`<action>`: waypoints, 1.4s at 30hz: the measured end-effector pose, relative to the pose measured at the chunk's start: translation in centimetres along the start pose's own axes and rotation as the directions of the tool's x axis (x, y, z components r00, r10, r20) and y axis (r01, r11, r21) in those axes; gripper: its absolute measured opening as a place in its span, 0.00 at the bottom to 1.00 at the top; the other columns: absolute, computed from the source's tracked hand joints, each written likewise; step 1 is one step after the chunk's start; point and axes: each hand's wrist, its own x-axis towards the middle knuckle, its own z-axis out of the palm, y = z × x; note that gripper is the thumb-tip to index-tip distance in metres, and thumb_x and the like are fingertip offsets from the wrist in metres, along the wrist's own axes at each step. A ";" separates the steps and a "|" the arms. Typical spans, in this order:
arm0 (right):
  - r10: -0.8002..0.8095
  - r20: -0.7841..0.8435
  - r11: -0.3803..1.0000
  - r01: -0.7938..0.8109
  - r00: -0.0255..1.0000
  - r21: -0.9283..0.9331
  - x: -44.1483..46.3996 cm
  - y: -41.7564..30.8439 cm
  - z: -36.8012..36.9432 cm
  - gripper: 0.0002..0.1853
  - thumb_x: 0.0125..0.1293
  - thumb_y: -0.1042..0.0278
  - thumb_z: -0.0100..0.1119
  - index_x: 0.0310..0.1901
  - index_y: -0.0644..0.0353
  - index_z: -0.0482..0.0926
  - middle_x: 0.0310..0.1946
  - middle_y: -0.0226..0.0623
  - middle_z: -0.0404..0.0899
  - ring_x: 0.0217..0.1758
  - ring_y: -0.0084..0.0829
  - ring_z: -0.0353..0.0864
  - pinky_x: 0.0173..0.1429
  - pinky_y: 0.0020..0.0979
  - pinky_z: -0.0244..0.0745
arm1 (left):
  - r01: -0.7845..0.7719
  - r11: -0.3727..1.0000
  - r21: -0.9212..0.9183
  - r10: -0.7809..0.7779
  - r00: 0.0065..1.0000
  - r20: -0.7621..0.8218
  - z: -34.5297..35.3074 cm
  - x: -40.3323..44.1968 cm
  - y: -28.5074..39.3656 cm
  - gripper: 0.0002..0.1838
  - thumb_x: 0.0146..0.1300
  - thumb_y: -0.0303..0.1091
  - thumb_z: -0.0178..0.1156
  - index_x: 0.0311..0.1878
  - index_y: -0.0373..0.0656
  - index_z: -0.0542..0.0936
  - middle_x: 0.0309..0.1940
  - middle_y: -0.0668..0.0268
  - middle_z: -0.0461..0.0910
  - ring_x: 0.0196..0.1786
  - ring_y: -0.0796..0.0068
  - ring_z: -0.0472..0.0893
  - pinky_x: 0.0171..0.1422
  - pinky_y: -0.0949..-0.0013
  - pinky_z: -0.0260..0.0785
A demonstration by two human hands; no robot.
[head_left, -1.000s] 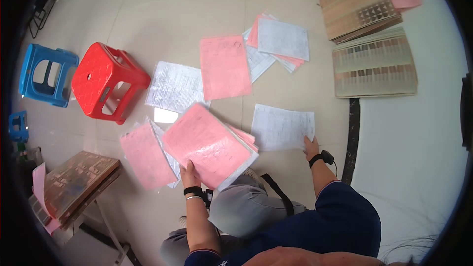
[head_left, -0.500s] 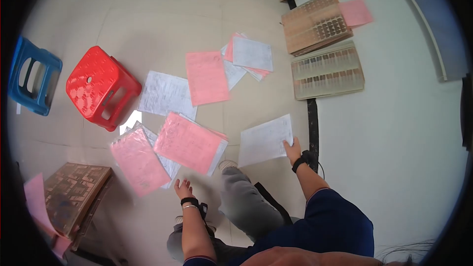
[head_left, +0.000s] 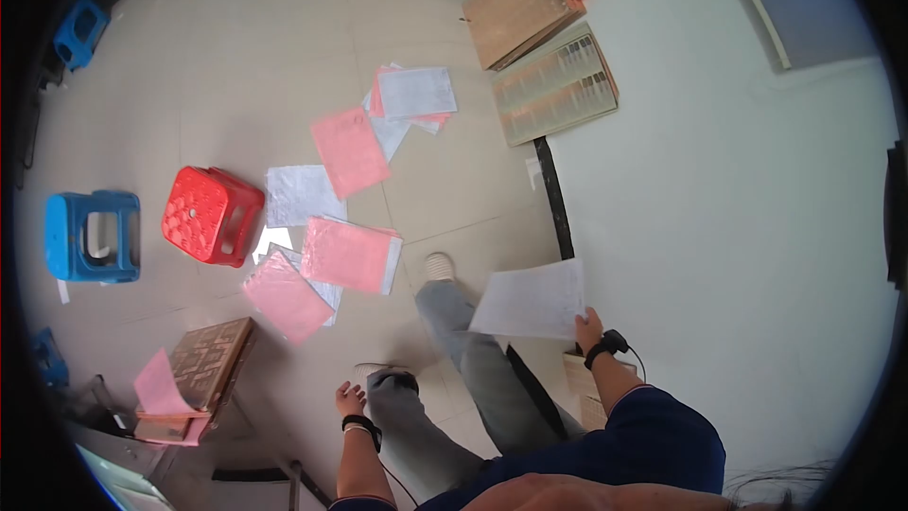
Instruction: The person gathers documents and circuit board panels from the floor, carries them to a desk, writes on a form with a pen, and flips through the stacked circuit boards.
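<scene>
My right hand [head_left: 587, 327] grips a white paper sheet [head_left: 532, 300] by its right corner, above my legs. With nothing in it, my left hand [head_left: 351, 399] hangs below the floor papers, fingers apart and slightly curled. On the floor lie a pink-topped stack [head_left: 345, 254], a pink folder [head_left: 287, 298] overlapping white sheets, a white document [head_left: 305, 195] and another pink folder [head_left: 350, 151]. Farther up, a white-topped pile [head_left: 417, 93] shows pink edges beneath it.
A red stool [head_left: 210, 216] and a blue stool [head_left: 95, 237] stand at the left. Patterned boards [head_left: 558, 85] lean along the white wall [head_left: 700, 180]. At lower left, a brown board [head_left: 208, 355] holds pink paper [head_left: 161, 386].
My left hand has let go of the pink-topped stack, which now lies on the floor, and has drawn back. My right hand still holds the white sheet. The view has shifted and my legs look straighter.
</scene>
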 end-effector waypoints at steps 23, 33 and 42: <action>-0.128 0.106 0.980 0.110 0.986 0.163 20.2 -5.2 -17.3 0.11 0.56 0.69 0.52 0.39 0.64 0.75 0.28 0.49 0.76 0.31 0.42 0.77 0.37 0.36 0.69 | -0.336 0.918 0.212 0.253 0.906 0.340 29.9 -21.5 20.7 0.14 0.62 0.32 0.46 0.51 0.42 0.69 0.41 0.60 0.77 0.39 0.69 0.78 0.41 0.67 0.71; 0.163 0.289 0.965 -0.091 0.943 -0.246 28.5 -10.3 -17.1 0.12 0.53 0.70 0.51 0.38 0.65 0.76 0.38 0.50 0.78 0.44 0.48 0.76 0.49 0.41 0.71 | -0.060 0.976 0.208 0.057 0.998 0.017 28.7 -16.2 24.0 0.12 0.63 0.30 0.42 0.48 0.44 0.72 0.34 0.59 0.79 0.29 0.65 0.79 0.27 0.66 0.71; 0.072 -0.025 0.986 -0.067 0.997 0.155 41.2 -34.1 -20.2 0.11 0.59 0.69 0.47 0.41 0.64 0.72 0.34 0.54 0.77 0.41 0.51 0.76 0.43 0.42 0.70 | -0.317 0.946 0.072 0.288 0.919 0.269 41.7 -9.6 48.0 0.13 0.64 0.37 0.48 0.48 0.42 0.71 0.33 0.59 0.78 0.26 0.71 0.77 0.24 0.72 0.69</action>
